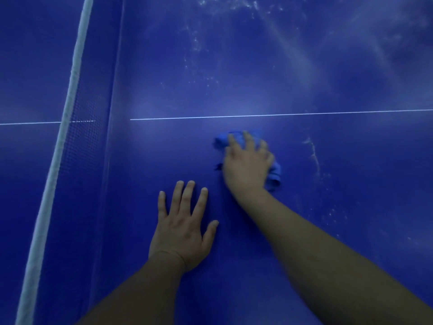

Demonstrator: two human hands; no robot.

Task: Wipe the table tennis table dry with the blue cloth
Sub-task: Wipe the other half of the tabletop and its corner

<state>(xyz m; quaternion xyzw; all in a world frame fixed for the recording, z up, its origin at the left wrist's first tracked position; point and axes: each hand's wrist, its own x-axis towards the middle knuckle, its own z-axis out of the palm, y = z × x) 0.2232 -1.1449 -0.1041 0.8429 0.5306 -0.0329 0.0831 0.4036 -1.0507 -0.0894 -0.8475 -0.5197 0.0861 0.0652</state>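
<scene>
Table [234, 73] bears flat, spread left hand [180, 233] and right hand [246, 165] gripping blue cloth [274, 177].

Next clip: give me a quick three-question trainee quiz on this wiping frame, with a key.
1. What is under the right hand? A) a paddle B) the cloth C) a ball
2. True or false: the left hand lies flat on the table with its fingers spread.
3. Fill in: seen from the head camera, the nearest wet streak lies to the cloth's ___ (left/right).

Key: 1 B; 2 true; 3 right.
</scene>
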